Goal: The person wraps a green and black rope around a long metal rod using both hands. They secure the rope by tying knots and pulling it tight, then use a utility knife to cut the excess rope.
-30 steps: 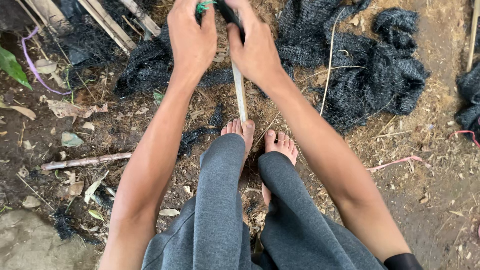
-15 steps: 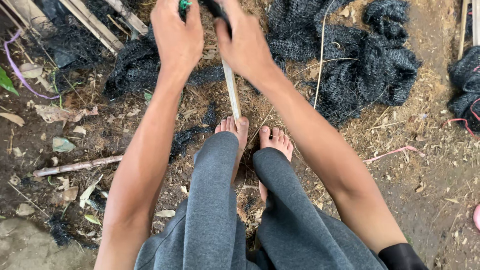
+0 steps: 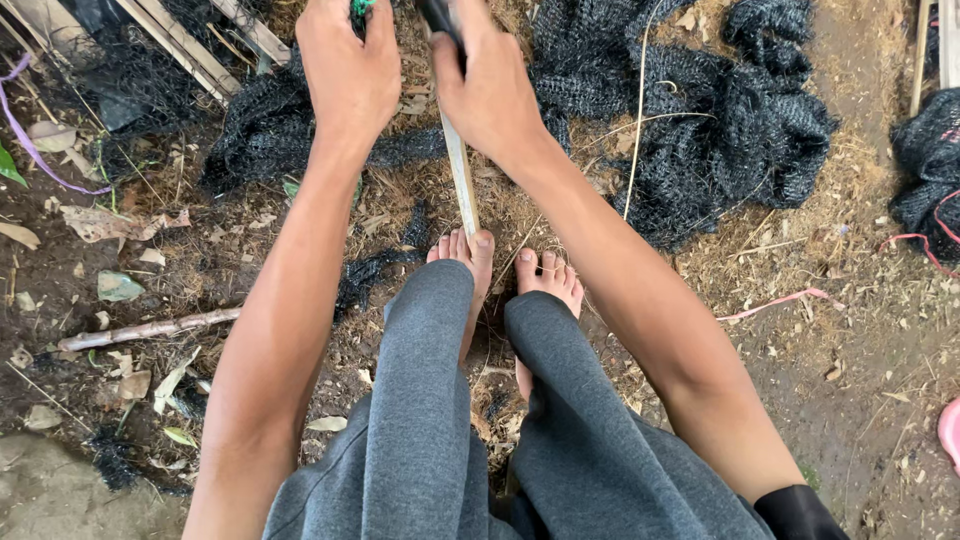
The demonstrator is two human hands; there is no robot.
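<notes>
Right hand (image 3: 490,90) gripping a pale stick (image 3: 462,185) that runs down to the bare toes (image 3: 468,250); left hand (image 3: 348,70) pinching something green (image 3: 360,8), black netting (image 3: 700,120) behind.

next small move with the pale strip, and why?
Probably keep the strip taut and work the right hand along it. Its lower end sits pinned by the toes, the right hand's grip is closed on a dark handle, and the left hand pinches something green at the top edge.
</notes>
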